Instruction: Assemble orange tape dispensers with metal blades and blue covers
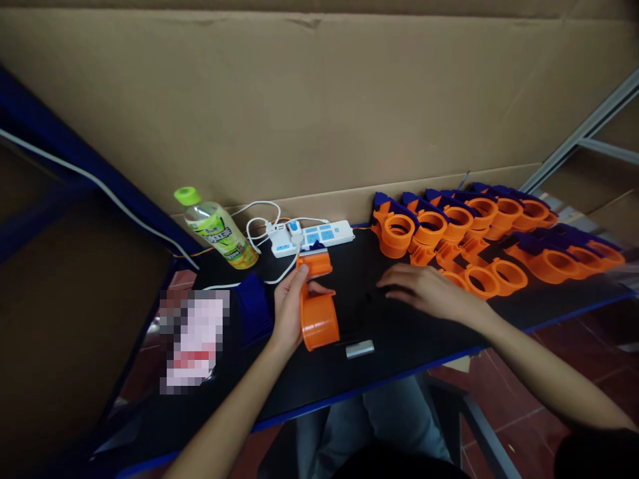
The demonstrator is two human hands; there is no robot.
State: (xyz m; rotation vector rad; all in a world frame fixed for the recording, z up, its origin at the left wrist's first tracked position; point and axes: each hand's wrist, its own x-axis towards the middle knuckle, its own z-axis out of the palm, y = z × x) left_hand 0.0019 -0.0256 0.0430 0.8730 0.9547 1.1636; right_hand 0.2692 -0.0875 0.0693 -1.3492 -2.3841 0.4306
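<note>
My left hand is closed around the frame of an orange tape dispenser, held over the black tabletop. A toothed metal blade runs along the dispenser's upper end, with a bit of dark blue behind it. My right hand reaches over the table to the right, fingers stretched and holding nothing that I can see. Its fingertips are close to the tabletop; whether they touch it, I cannot tell. A loose metal strip lies below the dispenser. Left of my left hand is a dark blue piece.
Rows of orange and blue tape dispensers stand at the right. A white power strip with cables and a green-capped bottle sit at the back left. A cardboard wall rises behind. A pixelated pale item lies at left.
</note>
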